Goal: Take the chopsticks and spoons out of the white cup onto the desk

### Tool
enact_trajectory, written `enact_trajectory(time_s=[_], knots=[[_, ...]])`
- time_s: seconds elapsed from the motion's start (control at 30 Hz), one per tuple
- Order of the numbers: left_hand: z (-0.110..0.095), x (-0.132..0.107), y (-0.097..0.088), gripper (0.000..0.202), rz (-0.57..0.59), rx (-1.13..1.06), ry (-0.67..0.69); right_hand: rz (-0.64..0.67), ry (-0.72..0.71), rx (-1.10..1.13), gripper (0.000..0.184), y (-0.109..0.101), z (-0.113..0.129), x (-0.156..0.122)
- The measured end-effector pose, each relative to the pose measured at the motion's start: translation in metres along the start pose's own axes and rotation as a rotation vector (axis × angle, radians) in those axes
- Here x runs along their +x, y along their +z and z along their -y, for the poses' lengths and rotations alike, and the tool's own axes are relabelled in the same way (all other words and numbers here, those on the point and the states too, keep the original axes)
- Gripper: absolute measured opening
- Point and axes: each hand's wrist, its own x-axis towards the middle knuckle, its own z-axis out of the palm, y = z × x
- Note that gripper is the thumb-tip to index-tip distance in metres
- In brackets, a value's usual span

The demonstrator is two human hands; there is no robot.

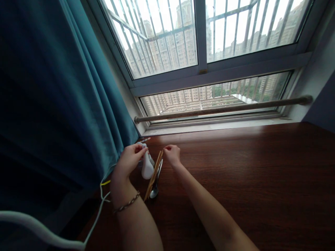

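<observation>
My left hand [131, 158] is closed on the handle of a white soup spoon [147, 170], whose bowl points down toward me. Behind that spoon stands a small clear container [151, 160], mostly hidden by the hand and the spoon. Wooden chopsticks [153, 176] lie side by side on the brown table, just right of the white spoon. Along their right side lies a metal spoon [154, 191], its bowl nearest me. My right hand [172, 154] has its fingers pinched at the far end of the chopsticks; its exact grip is partly hidden.
The brown wooden tabletop [248, 174] extends right and reaches the window sill. A blue curtain [104, 104] hangs at the left. A white cable [96, 219] with a yellow tag [105, 182] runs at the lower left. A rail [222, 108] crosses the window.
</observation>
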Motion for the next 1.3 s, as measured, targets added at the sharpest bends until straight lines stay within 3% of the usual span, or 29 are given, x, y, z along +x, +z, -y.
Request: enact_trajectory(time_s=[0.13, 0.2, 0.33, 0.47, 0.63, 1.0, 1.2, 1.3], knots=[[0.013, 0.031, 0.041, 0.017, 0.316, 0.113, -0.037, -0.079, -0.081, 0.305, 0.017, -0.054, 0.053, 0.003], [0.021, 0.044, 0.061, 0.011, 0.418, 0.162, -0.102, -0.088, -0.124, 0.453, 0.021, -0.08, 0.076, -0.006], [0.039, 0.062, 0.09, 0.016, 0.485, 0.225, -0.177, -0.132, -0.212, 0.64, 0.021, -0.118, 0.107, -0.032], [0.056, 0.072, 0.103, 0.02, 0.486, 0.3, -0.232, -0.127, -0.32, 0.774, 0.014, -0.138, 0.119, -0.049], [0.073, 0.08, 0.113, 0.022, 0.496, 0.368, -0.266, -0.144, -0.367, 0.823, 0.008, -0.15, 0.124, -0.055], [0.093, 0.093, 0.125, 0.017, 0.472, 0.547, -0.187, -0.164, -0.381, 0.864, 0.006, -0.156, 0.128, -0.061], [0.085, 0.089, 0.124, 0.017, 0.441, 0.561, -0.193, -0.116, -0.388, 0.851, 0.006, -0.148, 0.133, -0.066], [0.071, 0.078, 0.121, 0.021, 0.365, 0.506, -0.171, -0.029, -0.387, 0.845, 0.007, -0.137, 0.141, -0.078]])
